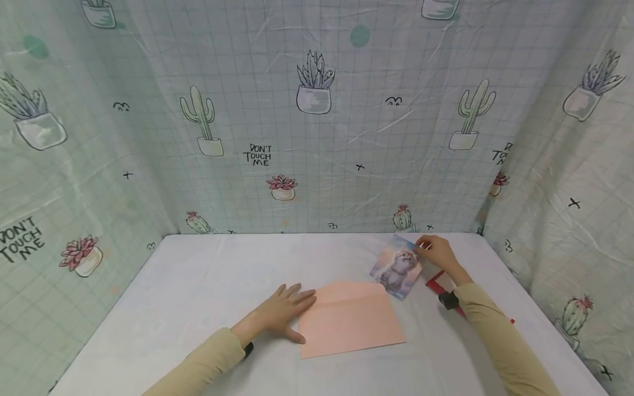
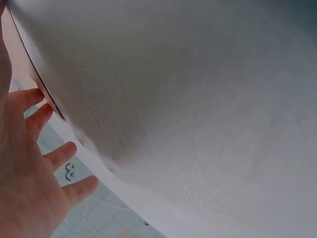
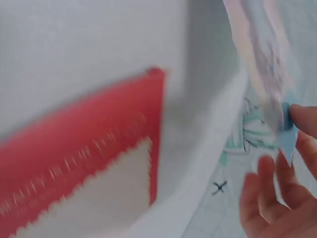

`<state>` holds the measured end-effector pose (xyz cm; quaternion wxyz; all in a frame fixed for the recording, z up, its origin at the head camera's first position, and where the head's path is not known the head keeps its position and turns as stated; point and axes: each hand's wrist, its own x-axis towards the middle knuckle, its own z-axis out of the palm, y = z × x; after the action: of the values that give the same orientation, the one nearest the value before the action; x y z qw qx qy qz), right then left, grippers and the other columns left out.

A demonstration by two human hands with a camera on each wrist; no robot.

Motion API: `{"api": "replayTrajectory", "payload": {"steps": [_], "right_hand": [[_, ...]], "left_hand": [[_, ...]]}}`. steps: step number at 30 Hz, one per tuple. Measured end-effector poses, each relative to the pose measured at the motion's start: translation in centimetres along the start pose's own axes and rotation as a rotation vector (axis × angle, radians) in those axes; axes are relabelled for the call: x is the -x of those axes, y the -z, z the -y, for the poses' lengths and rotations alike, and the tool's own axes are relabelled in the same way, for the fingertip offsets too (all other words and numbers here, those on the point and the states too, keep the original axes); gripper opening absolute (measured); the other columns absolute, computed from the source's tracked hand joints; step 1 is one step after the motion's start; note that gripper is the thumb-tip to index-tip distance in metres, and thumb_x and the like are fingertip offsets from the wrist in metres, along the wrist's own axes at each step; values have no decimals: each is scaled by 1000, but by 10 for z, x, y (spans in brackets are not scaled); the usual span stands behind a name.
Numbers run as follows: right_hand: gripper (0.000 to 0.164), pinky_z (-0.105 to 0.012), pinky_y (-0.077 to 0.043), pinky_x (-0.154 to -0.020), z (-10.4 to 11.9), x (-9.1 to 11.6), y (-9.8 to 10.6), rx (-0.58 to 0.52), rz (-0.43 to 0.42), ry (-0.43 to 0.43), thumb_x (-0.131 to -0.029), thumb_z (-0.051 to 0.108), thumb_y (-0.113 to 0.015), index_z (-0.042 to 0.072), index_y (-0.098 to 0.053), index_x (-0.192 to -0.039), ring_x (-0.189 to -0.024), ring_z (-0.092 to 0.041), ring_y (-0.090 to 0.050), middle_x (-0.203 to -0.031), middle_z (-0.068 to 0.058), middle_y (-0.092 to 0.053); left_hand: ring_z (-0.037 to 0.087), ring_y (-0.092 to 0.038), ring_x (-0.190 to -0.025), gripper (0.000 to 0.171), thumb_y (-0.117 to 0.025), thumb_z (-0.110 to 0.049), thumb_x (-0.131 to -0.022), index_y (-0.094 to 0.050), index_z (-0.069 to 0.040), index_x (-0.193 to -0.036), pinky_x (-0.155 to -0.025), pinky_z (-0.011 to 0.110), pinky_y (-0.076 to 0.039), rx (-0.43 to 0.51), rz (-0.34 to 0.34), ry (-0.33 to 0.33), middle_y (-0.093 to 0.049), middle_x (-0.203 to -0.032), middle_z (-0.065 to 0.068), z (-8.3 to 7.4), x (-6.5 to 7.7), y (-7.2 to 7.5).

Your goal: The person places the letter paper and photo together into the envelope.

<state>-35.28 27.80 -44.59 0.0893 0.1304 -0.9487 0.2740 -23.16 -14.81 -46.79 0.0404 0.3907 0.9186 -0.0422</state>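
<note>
Our right grip [image 1: 438,254] pinches the picture card [image 1: 396,269] by its edge, at one o'clock from the pink envelope [image 1: 351,322]; our left grip [image 1: 281,309], fingers spread, touches the envelope's nine-o'clock side.

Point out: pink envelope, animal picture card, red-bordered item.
Pink envelope [image 1: 353,323]: head view, middle of its upward face.
Animal picture card [image 1: 398,267]: head view, on the printed animal's body.
Red-bordered item [image 3: 89,131]: right wrist view, on its red border.
</note>
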Motion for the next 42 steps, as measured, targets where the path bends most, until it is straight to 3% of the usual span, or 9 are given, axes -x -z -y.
{"api": "replayTrajectory", "payload": {"steps": [4,9,13,18,22,27,35,38,42], "right_hand": [[32,-31,-47,-60,-2,2,18,-170,148,-142,-88,28,-54,0,-61,-103,-77,-20,-56,-96,-20,-61],[48,-34,-49,-70,-8,5,30,-338,307,-292,-89,38,-51,-1,-51,-117,-83,-13,-51,-118,-21,-50],[52,-36,-47,-75,-8,10,35,-417,369,-323,-89,40,-49,-1,-45,-121,-89,-15,-52,-125,-22,-44],[52,-44,-46,-84,-7,19,40,-469,419,-303,-90,40,-48,-2,-43,-121,-112,-33,-46,-132,-25,-37],[51,-44,-46,-85,-5,26,44,-480,439,-275,-91,37,-47,-4,-40,-121,-119,-38,-39,-132,-27,-36],[51,-39,-47,-82,-1,35,49,-483,440,-266,-91,35,-47,-4,-38,-123,-109,-26,-47,-127,-23,-42],[49,-36,-46,-77,-4,51,54,-534,433,-274,-91,31,-49,-2,-34,-124,-87,-8,-51,-105,1,-51],[50,-35,-46,-77,-5,57,55,-545,417,-256,-91,30,-49,-1,-32,-126,-86,-5,-53,-111,-3,-51],[52,-35,-47,-80,-7,68,54,-559,385,-249,-91,28,-49,2,-26,-130,-88,-3,-54,-124,-19,-45]], "left_hand": [[34,-24,-134,95,-54,-70,-68,-26,-16,-141,-103,56,-26,5,6,6,-25,-148,-1,2,1,1],[34,-26,-133,96,-54,-70,-67,-26,-16,-141,-103,56,-27,-3,0,4,-25,-147,-1,3,3,1],[34,-26,-133,96,-53,-71,-67,-26,-17,-141,-103,56,-27,-12,-5,2,-25,-147,-1,3,3,0],[35,-26,-133,95,-54,-70,-68,-27,-15,-141,-102,57,-27,6,-10,-5,-25,-147,0,3,4,1],[36,-26,-132,94,-56,-68,-68,-29,-14,-140,-102,58,-26,25,-17,-10,-26,-147,1,2,4,1],[37,-26,-132,94,-56,-67,-68,-28,-13,-140,-102,59,-26,36,-22,-9,-27,-147,2,2,5,1],[39,-28,-130,93,-57,-66,-68,-30,-11,-139,-100,60,-28,41,-49,-35,-28,-146,4,3,4,-2],[38,-27,-132,94,-56,-67,-68,-29,-13,-140,-101,59,-27,32,-37,-25,-27,-147,2,2,3,-3],[35,-24,-133,95,-54,-69,-68,-25,-16,-141,-103,58,-25,25,-11,-4,-24,-148,-1,2,1,-5]]}}
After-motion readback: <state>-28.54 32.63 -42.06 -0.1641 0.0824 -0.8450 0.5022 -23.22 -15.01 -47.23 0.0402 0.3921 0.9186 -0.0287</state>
